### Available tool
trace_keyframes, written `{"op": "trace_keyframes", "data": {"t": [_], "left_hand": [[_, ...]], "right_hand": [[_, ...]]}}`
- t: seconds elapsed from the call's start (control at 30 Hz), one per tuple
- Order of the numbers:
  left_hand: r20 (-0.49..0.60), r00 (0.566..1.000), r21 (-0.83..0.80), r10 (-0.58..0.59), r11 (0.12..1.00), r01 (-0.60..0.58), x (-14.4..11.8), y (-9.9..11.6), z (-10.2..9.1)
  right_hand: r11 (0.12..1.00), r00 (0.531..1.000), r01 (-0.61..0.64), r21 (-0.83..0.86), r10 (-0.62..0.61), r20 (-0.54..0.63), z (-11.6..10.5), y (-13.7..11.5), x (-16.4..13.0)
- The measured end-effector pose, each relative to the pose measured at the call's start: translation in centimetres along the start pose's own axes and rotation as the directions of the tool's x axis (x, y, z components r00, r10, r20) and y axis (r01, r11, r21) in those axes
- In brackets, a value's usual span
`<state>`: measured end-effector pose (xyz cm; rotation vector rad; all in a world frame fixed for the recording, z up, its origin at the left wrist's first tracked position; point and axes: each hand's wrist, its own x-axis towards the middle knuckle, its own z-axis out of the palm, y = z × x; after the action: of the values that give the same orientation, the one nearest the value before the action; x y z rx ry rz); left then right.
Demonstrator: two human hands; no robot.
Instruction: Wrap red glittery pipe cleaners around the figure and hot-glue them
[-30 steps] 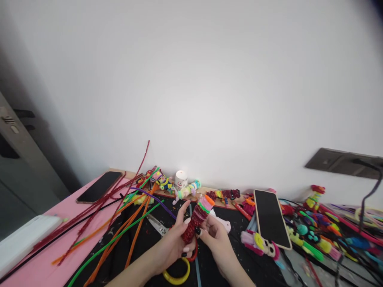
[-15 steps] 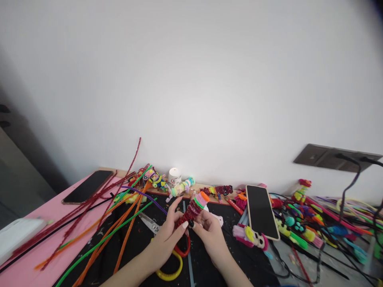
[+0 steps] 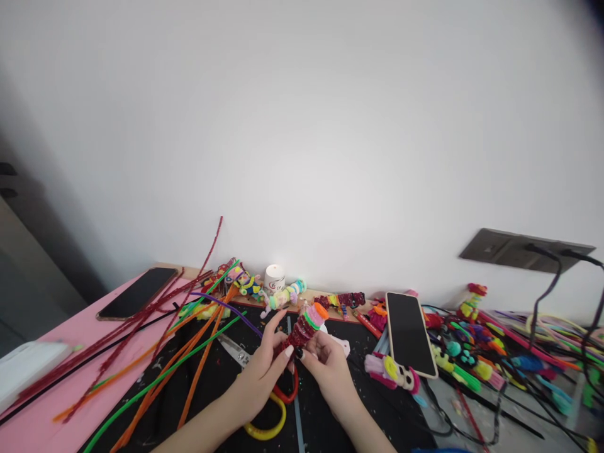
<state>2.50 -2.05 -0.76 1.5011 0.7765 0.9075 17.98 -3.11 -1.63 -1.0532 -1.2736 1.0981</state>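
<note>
Our left hand (image 3: 258,377) and our right hand (image 3: 330,368) meet over the middle of the surface (image 3: 66,343), both closed on the same fuzzy roll (image 3: 302,328). The left fingers wrap its lower, dark red end from the left, and the right fingertips pinch it from the right, so the two hands almost touch there. The roll tilts up and away to the right, and its top end carries pink, green and orange bands (we cannot tell how they are fastened on).

Just under the hands lie a red ring (image 3: 289,391) and a yellow ring (image 3: 265,423) on the black mat (image 3: 212,384), the red one partly hidden by the left hand. A pair of scissors (image 3: 234,350) lies on the mat just left of the left hand. Further left, long fuzzy wires (image 3: 189,365) in orange, green, purple and dark red fan out across the mat and onto the pink part of the surface, where a dark phone (image 3: 138,301) lies flat near the wall.

Behind the hands, by the wall, stand a small white jar (image 3: 274,277) and a row of small fuzzy figures (image 3: 287,294). To the right a second phone (image 3: 409,333) lies with its screen up, beside a heap of coloured craft pieces (image 3: 472,365) and black cables (image 3: 542,302) hanging from a wall socket (image 3: 509,250).
</note>
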Motion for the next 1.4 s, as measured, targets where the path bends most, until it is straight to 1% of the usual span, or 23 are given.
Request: {"op": "trace_keyframes", "data": {"t": [0.17,0.33,0.53,0.8,1.0,1.23,1.4], "left_hand": [[-0.005,1.0,-0.018,0.0,1.0,0.0,0.08,0.25,0.07],[-0.028,0.999,-0.057,-0.027,0.998,0.026,0.08,0.87,0.32],[-0.054,0.998,-0.069,-0.027,0.997,0.023,0.15,0.91,0.46],[-0.045,0.998,-0.035,-0.043,0.999,0.042,-0.06,0.93,0.33],[-0.003,0.999,-0.024,-0.046,0.999,0.046,-0.03,0.52,0.08],[-0.029,0.999,-0.028,-0.044,0.999,0.043,0.14,0.23,0.38],[-0.02,0.999,-0.031,-0.034,0.999,0.034,0.23,0.26,0.35]], "right_hand": [[0.999,1.0,-0.007,-0.031,0.006,-0.028,0.14,0.0,-0.09],[0.999,0.999,0.008,-0.039,-0.01,-0.045,0.21,-0.04,-0.24],[1.0,1.0,0.004,0.023,-0.004,0.013,0.11,-0.2,-0.19],[1.0,1.0,0.012,0.014,-0.012,0.006,-0.01,0.34,-0.12],[1.0,1.0,0.009,-0.02,-0.009,-0.029,-0.11,0.42,-0.05],[0.999,0.999,0.013,-0.042,-0.014,-0.031,0.08,0.05,-0.05],[0.999,0.999,-0.002,-0.043,0.0,-0.052,0.34,-0.26,-0.1]]}}
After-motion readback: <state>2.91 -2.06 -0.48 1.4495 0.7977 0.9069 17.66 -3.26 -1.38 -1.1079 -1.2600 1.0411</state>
